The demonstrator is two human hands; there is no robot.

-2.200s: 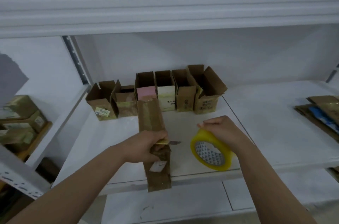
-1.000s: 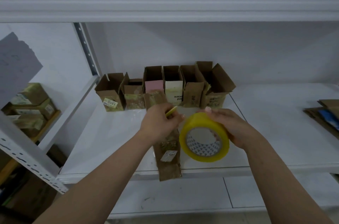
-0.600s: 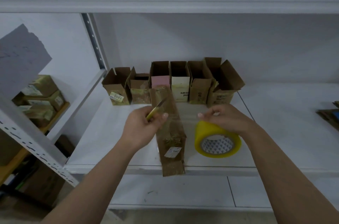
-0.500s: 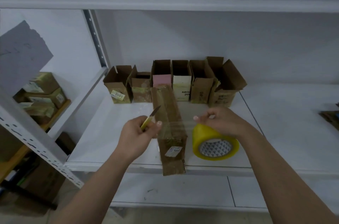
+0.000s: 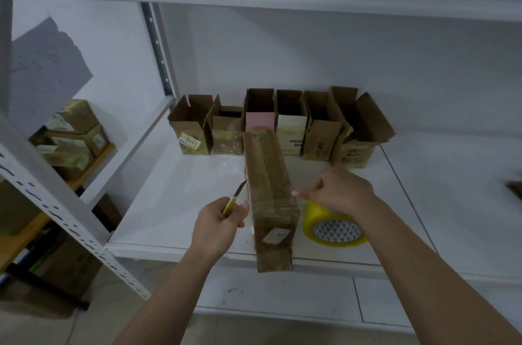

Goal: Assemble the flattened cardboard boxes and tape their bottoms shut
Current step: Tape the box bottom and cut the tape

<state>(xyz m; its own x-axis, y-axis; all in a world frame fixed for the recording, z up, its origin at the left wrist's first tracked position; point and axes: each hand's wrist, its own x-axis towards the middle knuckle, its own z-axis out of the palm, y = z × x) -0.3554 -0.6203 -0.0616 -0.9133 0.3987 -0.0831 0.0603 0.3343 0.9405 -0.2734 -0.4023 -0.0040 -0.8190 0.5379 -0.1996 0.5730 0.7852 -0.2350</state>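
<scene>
Your left hand was curled around the yellow handle of a small knife, whose blade pointed up and away with its tip right at the left edge of the cardboard box. That box lay lengthwise on the white shelf, its near end jutting past the shelf's front lip and its far end reaching almost to the row of boxes behind; a strip of clear tape crossed it about halfway along, and a small white label sat on its near part. Your right hand hovered just right of the box with its fingers bent, thumb and forefinger pinching what looked like the clear tape at the box's right edge, though the film itself was hard to make out. The yellow tape roll lay on the shelf just under that hand, close beside the box. Along the back wall stood a row of open boxes, flaps up, packed side by side. To the left, beyond the perforated shelf upright, more boxes were stacked on a lower wooden shelf.
</scene>
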